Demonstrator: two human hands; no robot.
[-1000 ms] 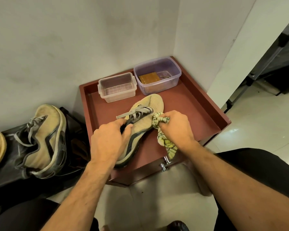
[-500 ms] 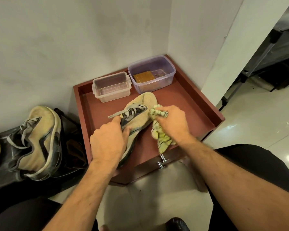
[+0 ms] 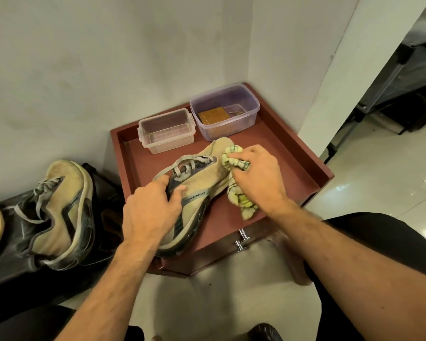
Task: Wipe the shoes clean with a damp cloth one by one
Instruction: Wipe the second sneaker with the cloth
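Two containers point(image 3: 166, 130) block the tray's point(image 3: 293, 153) back; its right side lies open.

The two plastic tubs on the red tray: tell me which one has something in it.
The purple-tinted tub, at the tray's far right corner, holds a brown square block. The clear tub to its left looks empty.

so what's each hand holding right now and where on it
The left hand grips the shoe at its collar, by the laces. The right hand holds the cloth bunched at its middle.
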